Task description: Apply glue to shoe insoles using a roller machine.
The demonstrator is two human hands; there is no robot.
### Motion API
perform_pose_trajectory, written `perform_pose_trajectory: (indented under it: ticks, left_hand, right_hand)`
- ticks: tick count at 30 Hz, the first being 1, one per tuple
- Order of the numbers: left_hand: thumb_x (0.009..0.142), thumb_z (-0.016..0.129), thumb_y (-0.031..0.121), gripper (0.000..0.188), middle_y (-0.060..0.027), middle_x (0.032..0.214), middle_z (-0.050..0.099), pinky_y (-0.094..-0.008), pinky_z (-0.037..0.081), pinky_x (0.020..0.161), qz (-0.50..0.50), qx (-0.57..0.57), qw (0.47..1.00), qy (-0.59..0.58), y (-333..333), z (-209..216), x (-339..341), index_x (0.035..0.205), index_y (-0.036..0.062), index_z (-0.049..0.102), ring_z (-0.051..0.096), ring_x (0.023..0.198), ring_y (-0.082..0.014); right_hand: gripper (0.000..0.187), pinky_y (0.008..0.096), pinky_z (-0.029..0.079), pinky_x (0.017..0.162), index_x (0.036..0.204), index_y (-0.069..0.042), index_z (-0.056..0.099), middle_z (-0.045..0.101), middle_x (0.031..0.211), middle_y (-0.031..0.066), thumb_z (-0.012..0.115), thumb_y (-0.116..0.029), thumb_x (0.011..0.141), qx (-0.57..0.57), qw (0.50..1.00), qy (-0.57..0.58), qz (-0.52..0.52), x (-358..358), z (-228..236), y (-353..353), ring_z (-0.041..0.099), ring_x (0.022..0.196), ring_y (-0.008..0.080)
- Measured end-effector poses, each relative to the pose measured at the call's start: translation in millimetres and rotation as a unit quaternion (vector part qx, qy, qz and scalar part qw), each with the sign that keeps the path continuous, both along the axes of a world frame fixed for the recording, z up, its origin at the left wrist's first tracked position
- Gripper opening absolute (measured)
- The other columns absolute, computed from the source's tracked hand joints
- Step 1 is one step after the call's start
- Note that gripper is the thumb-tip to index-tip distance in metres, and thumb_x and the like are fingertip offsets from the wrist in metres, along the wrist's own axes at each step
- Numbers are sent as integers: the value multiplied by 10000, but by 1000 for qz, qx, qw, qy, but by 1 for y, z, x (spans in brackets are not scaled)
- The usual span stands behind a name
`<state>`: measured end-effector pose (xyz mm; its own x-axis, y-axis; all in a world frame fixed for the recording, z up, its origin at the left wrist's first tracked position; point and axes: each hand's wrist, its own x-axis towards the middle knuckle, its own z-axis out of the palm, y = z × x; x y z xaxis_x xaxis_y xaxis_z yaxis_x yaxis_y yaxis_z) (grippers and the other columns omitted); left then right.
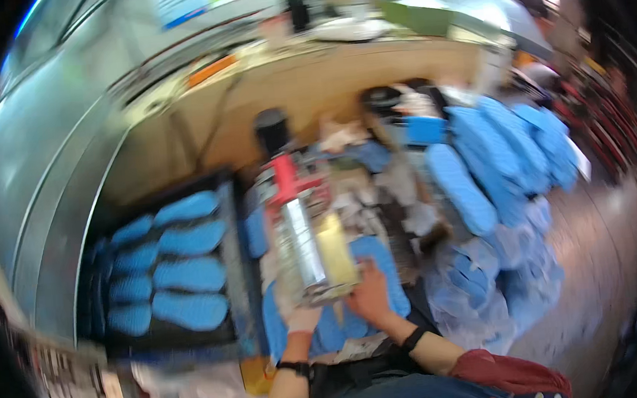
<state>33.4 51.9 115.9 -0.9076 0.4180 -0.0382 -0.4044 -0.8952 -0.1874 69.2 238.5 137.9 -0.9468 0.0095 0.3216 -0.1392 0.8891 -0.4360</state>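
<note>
The left hand [302, 318] and right hand [372, 297] are at the roller machine [303, 245], seemingly feeding blue insoles [394, 286] — grips too blurred to tell; next likely calls for careful alignment.

Two hands [372, 297], two wristbands [413, 339], one silver cylinder [305, 245] and one tray [243, 295] of eight blue soles [188, 275] show.

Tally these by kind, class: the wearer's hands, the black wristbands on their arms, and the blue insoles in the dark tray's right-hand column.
Hands, left hand and right hand: 2
Black wristbands: 2
Blue insoles, right-hand column of the dark tray: 4
Total: 8
</note>
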Motion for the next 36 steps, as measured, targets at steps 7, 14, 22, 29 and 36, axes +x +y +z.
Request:
perform_pose_trajectory:
  ticks: [7,14,22,29,36]
  left_hand:
    - [923,469,457,473,-119,1132,616,-478,447,918,-85,905,262,-323,16,14,-1,1226,113,585,566,1028,-311]
    - [964,431,463,484,-76,1241,574,-488,362,1037,-149,739,596,-279,-59,-78,-24,1263,97,536,526,1127,-266]
    - [946,439,427,480,-93,1285,567,-485,350,1047,-137,940,-28,-311,-14,-18,-3,1305,119,513,506,1190,-294]
    - [885,554,386,484,-125,1195,607,-486,427,953,-44,931,216,-290,-11,-7,-10,1282,111,527,556,1125,-310]
    - [820,639,374,563,-186,1287,532,-518,342,1058,-160,894,-360,-213,-18,-30,-7,1257,48,503,456,1261,-355]
  right_hand:
    - [431,523,320,1032,1135,-63,615,358,1442,223,658,-284,768,25,999,6,-35,11,16,9,294,1348,429]
    - [379,515,306,1037,1030,-13,653,346,1451,214,656,-295,778,5,999,34,2,8,25,-22,279,1359,412]
    - [375,515,311,1029,1025,-17,649,354,1445,220,665,-289,768,0,1000,25,-17,9,19,-7,290,1347,425]
    - [496,529,325,1018,1222,-83,579,354,1432,236,666,-241,761,-6,1000,2,15,6,24,-13,296,1338,443]
    - [528,556,330,997,1238,-113,593,343,1449,227,696,-260,742,34,999,-11,7,4,18,-16,295,1343,448]
